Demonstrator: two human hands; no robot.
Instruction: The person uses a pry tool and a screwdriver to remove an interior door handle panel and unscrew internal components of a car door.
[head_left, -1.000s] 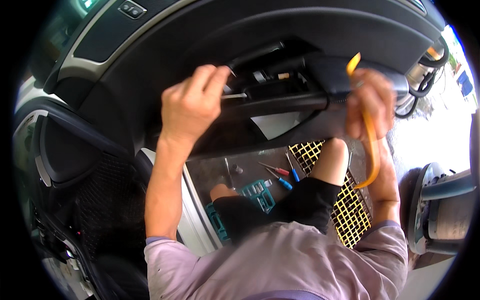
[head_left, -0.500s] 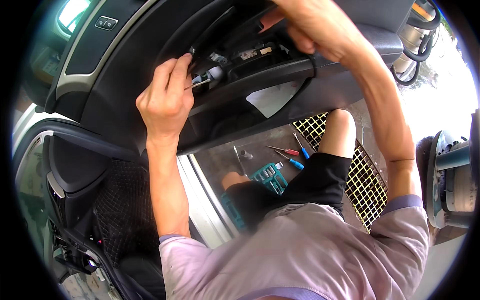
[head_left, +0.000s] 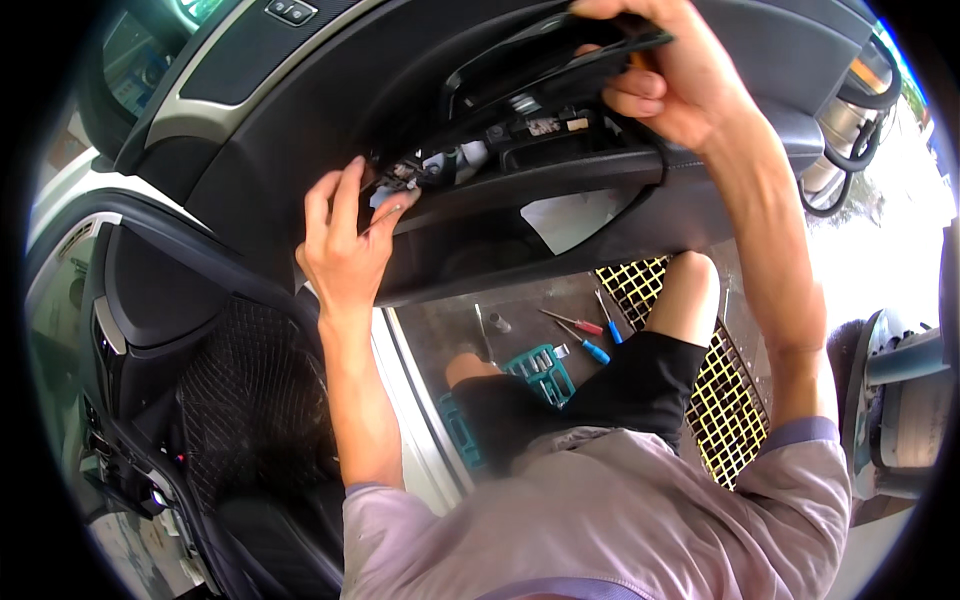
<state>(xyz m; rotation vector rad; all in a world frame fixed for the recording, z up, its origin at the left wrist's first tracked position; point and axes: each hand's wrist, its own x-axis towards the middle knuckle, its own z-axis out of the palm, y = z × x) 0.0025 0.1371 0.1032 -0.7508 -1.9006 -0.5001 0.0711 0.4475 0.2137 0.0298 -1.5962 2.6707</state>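
Shirt: a greyish-mauve short-sleeved shirt (head_left: 620,510) fills the bottom centre, above black shorts (head_left: 640,375).
Left hand: left hand (head_left: 345,240), left of centre, at the left end of the raised trim; thumb and forefinger stand apart around small parts there, the other fingers half bent. A thin light rod (head_left: 393,210) lies by the thumb; I cannot tell whether it is pinched.
Right hand: right hand (head_left: 660,80), top centre-right, fingers bent and pinching the right end of the trim, with a bit of an orange-yellow strip (head_left: 638,61) showing among them.
Black trim: long black trim piece (head_left: 585,68), upper centre, tilted, its right end higher in the frame, over the cavity in the door.
Door: black door panel (head_left: 240,170) spans the top; pale and grey fittings (head_left: 470,153) show in its cavity, and a whitish sheet (head_left: 570,218) below the armrest (head_left: 570,160).
Ground: centre, a red-handled screwdriver (head_left: 588,327) between two blue-handled screwdrivers (head_left: 594,351), near a teal socket case (head_left: 561,382); a small grey cylinder (head_left: 500,323) lies left of them.
Grating: yellow grid (head_left: 725,400), right of the shorts.
Car interior: dark quilted mat (head_left: 255,390), lower left.
Background: metal cylinder with dark hoses (head_left: 850,150), upper right.
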